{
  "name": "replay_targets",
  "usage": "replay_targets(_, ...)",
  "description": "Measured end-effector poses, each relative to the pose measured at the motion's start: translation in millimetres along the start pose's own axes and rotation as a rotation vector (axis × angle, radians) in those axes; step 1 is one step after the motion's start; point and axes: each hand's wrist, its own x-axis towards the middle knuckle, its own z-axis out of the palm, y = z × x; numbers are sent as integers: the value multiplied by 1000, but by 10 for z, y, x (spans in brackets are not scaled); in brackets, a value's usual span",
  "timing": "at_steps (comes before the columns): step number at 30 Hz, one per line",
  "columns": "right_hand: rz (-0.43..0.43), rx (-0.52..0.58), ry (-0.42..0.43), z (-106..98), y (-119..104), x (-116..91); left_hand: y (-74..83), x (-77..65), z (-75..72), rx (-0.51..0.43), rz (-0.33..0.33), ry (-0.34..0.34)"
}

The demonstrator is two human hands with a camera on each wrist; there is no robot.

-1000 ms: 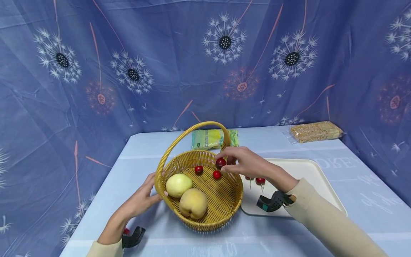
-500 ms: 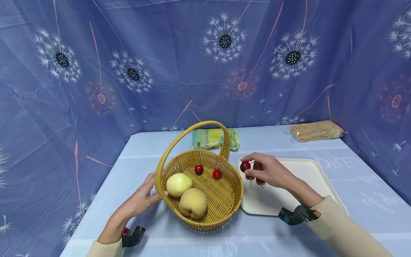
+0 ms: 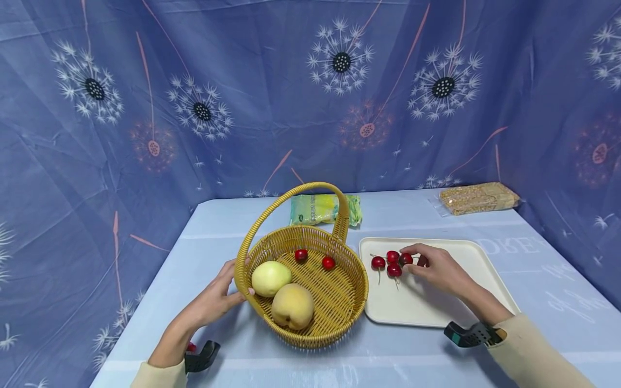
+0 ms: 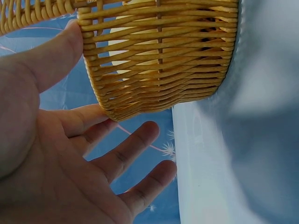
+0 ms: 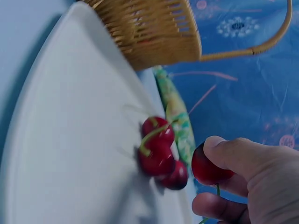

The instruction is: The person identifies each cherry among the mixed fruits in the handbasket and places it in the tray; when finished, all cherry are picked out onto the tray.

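Note:
My right hand (image 3: pixel 439 268) pinches a dark red cherry (image 5: pixel 208 165) between thumb and fingers, over the white tray (image 3: pixel 475 269). Just left of it, three other stemmed cherries (image 3: pixel 378 263) lie bunched on the tray. My left hand (image 3: pixel 218 296) holds the wicker basket (image 3: pixel 339 307) at its left side, by the foot of the handle; in the left wrist view the thumb is at the rim and two lower fingers stick out free. Inside the basket are a pale green-yellow fruit (image 3: pixel 270 279), a peach (image 3: pixel 292 307) and two cherries (image 3: pixel 301 256).
Behind the basket lies a green and yellow packet (image 3: pixel 315 209). A clear bag of tan grains or nuts (image 3: pixel 477 198) is at the table's back right. Blue dandelion-print cloth (image 3: pixel 271 108) hangs around the back and sides of the pale blue table (image 3: pixel 194 242).
My right hand, with the cherry between its fingers, has moved right from above the basket to the tray beside the other cherries. The left hand and basket have stayed put.

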Motion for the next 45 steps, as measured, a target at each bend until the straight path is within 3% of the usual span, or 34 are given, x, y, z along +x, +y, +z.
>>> replay_targets(9,65,-62,1,81,215,-38,-12,2,5,-9,3,3)
replay_targets(23,58,-115,9,155,290,-11,3,4,8,-10,6,6)
replay_targets(38,29,-104,54,94,197,1,16,2,4,-8,-11,-1)
replay_targets(45,-24,-64,85,40,-42,44,18,-3,3,-6,-10,2)
